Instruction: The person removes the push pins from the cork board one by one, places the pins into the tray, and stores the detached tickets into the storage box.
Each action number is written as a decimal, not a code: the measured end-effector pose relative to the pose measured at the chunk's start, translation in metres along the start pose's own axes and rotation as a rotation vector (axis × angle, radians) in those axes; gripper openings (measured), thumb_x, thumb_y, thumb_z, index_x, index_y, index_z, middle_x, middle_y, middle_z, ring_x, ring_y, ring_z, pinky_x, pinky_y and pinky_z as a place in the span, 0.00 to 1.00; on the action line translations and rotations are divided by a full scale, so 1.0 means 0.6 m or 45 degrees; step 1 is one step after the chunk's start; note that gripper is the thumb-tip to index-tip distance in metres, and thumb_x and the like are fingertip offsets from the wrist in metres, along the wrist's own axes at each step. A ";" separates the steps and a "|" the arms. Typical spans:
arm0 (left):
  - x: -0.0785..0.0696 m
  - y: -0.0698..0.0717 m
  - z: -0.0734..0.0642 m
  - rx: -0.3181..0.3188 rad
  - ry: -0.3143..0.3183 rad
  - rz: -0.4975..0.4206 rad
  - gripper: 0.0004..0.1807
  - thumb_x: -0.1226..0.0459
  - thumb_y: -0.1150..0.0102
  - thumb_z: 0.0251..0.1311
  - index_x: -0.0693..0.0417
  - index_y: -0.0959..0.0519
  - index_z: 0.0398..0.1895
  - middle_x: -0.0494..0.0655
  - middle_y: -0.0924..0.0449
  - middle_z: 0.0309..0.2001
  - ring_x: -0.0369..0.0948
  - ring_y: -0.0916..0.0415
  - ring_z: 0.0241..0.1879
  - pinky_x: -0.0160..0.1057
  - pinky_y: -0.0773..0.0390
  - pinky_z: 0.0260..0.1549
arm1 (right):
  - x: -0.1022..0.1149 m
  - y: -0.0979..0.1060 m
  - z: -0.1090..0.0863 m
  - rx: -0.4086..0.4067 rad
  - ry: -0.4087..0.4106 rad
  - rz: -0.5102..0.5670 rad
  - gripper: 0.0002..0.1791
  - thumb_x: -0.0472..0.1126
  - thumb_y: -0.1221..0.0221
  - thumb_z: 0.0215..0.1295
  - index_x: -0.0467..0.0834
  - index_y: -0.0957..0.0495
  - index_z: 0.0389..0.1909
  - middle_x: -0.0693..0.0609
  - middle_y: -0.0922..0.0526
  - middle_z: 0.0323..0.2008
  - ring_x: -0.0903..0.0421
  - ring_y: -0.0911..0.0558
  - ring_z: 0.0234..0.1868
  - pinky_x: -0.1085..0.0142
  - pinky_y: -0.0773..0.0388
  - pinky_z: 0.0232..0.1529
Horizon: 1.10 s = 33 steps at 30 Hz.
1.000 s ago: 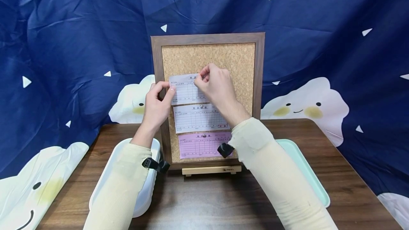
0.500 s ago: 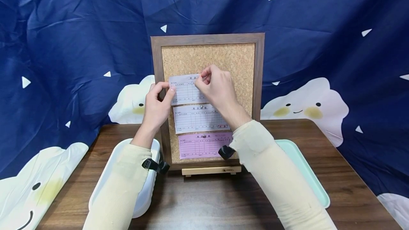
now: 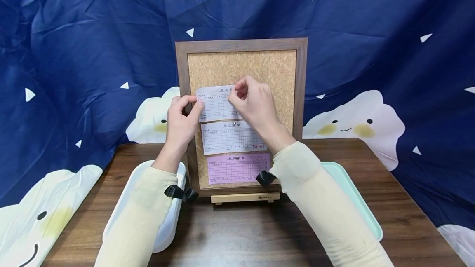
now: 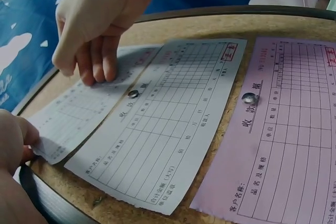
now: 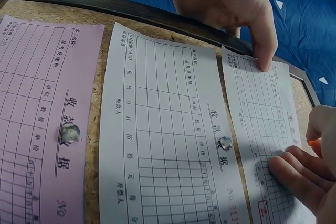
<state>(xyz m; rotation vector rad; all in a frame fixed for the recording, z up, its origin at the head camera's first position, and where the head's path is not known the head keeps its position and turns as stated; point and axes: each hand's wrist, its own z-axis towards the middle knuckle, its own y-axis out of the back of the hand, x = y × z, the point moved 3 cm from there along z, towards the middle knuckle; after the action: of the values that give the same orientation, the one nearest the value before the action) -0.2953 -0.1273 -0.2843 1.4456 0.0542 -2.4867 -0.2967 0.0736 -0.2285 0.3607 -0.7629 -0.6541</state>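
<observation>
On a wood-framed cork board [image 3: 274, 67], three receipt slips lie one above another. The top white receipt slip [image 3: 215, 104] has its left edge pinched by my left hand [image 3: 182, 120], the thumb lying on its front. Curled at that slip's top edge, my right hand [image 3: 256, 100] brings thumb and forefinger together; a small orange-tinted bit [image 5: 315, 142] shows between them, the rest hidden by the fingers. Below, the middle white receipt slip [image 3: 219, 137] carries a clear pushpin [image 5: 225, 142], and the pink receipt slip [image 3: 226, 170] carries another pushpin [image 5: 70, 132].
The board leans on a small wooden easel [image 3: 237, 197] on a dark wood table [image 3: 230, 234]. Under my left forearm stands a white bin [image 3: 170, 234]; a mint-green tray [image 3: 356, 195] lies beyond the right forearm. A blue cloud-print cloth [image 3: 241, 3] hangs behind.
My right hand's fingertips have shifted slightly to the right, uncovering more of the top slip's heading, and its wrist has moved right too. The left hand stays in place.
</observation>
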 end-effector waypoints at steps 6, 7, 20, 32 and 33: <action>0.001 0.000 0.000 -0.093 -0.044 -0.016 0.11 0.67 0.36 0.71 0.69 0.14 0.45 0.48 0.29 0.49 0.37 0.33 0.49 0.34 0.34 0.45 | -0.002 0.005 -0.004 0.013 -0.005 0.013 0.06 0.35 0.38 0.66 0.38 0.16 0.40 0.44 0.10 0.32 0.49 0.14 0.34 0.55 0.20 0.50; 0.001 0.000 0.000 -0.096 -0.044 -0.025 0.10 0.67 0.36 0.70 0.69 0.14 0.44 0.48 0.29 0.51 0.37 0.33 0.51 0.34 0.33 0.47 | -0.003 0.006 -0.005 0.015 -0.005 0.012 0.06 0.35 0.38 0.66 0.38 0.16 0.40 0.44 0.10 0.33 0.49 0.14 0.35 0.54 0.21 0.52; 0.005 0.006 -0.002 -0.138 -0.018 -0.041 0.11 0.66 0.36 0.71 0.69 0.16 0.44 0.48 0.39 0.66 0.40 0.29 0.51 0.31 0.26 0.49 | -0.007 0.019 -0.013 -0.010 0.004 0.037 0.05 0.34 0.37 0.66 0.37 0.17 0.40 0.43 0.10 0.33 0.49 0.13 0.33 0.60 0.18 0.42; 0.004 0.020 -0.009 -0.200 -0.074 0.017 0.11 0.67 0.37 0.68 0.71 0.16 0.41 0.37 0.40 0.49 0.36 0.39 0.44 0.29 0.38 0.36 | -0.025 0.030 -0.022 -0.055 0.044 0.079 0.04 0.33 0.37 0.65 0.36 0.16 0.38 0.42 0.09 0.32 0.48 0.13 0.32 0.62 0.19 0.42; 0.006 0.022 -0.009 -0.205 -0.078 0.012 0.11 0.68 0.37 0.68 0.72 0.16 0.41 0.37 0.39 0.48 0.35 0.38 0.42 0.28 0.38 0.35 | -0.025 0.032 -0.023 -0.055 0.045 0.079 0.05 0.33 0.37 0.66 0.36 0.16 0.38 0.42 0.09 0.32 0.48 0.13 0.32 0.62 0.19 0.41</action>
<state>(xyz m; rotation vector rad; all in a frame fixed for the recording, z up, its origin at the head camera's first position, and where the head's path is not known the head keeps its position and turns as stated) -0.2893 -0.1399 -0.2887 1.3013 0.2302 -2.4544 -0.2869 0.0988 -0.2357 0.3070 -0.7227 -0.6034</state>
